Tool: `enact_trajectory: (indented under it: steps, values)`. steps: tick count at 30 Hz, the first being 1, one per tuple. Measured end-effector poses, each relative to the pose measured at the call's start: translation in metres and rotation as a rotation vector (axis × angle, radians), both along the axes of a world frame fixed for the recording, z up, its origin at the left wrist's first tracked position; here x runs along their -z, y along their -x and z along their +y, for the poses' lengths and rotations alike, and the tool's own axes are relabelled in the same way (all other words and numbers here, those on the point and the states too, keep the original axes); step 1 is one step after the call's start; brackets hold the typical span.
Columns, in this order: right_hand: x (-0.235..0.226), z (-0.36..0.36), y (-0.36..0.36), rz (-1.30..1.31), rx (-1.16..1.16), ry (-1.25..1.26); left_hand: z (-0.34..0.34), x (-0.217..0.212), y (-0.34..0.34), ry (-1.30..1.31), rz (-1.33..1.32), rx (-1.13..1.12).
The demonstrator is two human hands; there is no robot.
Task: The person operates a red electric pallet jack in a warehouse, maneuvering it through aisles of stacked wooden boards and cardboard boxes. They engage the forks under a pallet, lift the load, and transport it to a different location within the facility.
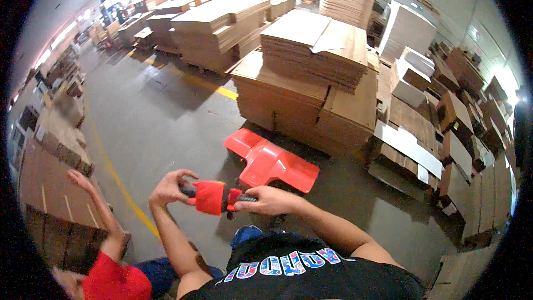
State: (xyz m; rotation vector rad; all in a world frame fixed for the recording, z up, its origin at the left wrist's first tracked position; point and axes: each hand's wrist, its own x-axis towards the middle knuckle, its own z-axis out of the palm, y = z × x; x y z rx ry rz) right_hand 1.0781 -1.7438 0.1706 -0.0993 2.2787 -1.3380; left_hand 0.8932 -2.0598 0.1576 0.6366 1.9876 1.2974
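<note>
On a warehouse floor [166,116] of grey concrete, the person stands behind a red pallet jack [270,162] and grips its handle [214,196] with both hands. The left hand [169,187] curls around the dark left grip, its fingers partly lifted off at the top, so the hold looks loose. The right hand [266,200] is closed firmly over the right grip, just beside the red centre block of the handle. The red body of the jack lies low on the floor ahead of the hands, its nose pushed under a tall stack of flat brown cardboard sheets [313,83]. A yellow line [119,180] runs across the floor to the left. More cardboard stacks [222,28] stand further back, and folded boxes [455,116] lean in rows on the right. At the lower left, another person in a red top [114,278] raises 1 arm [97,205] beside a low pile of brown boards [50,189], well apart from the handle.
</note>
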Motion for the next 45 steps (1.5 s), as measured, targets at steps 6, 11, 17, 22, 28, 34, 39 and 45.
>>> enact_trajectory:
  steps: [6,11,17,22,28,34,39,45]
  values:
    - [0.025,0.035,0.005,-0.052,0.071,0.034,0.036,0.017,0.006,0.012,0.169,0.036]
    - [0.033,0.062,-0.014,0.065,0.026,0.005,0.055,0.031,-0.015,-0.086,0.109,0.06]
    - [0.048,0.067,-0.036,-0.167,-0.04,-0.033,0.056,0.053,-0.04,-0.021,0.152,0.118]
    - [0.064,0.045,-0.064,-0.088,-0.091,-0.05,0.041,0.09,-0.06,0.103,0.292,0.213]
    - [0.089,0.028,-0.079,-0.083,-0.032,-0.317,0.039,0.1,-0.091,0.305,0.403,0.221]
    - [0.101,0.014,-0.087,0.015,0.085,-0.283,0.028,0.136,-0.078,0.143,0.51,0.139]
    - [0.109,0.011,-0.102,0.015,0.143,-0.077,0.027,0.116,-0.091,0.211,0.518,0.172]
    - [0.127,0.034,-0.082,0.011,0.142,-0.17,0.057,0.147,-0.069,0.139,0.486,0.183]
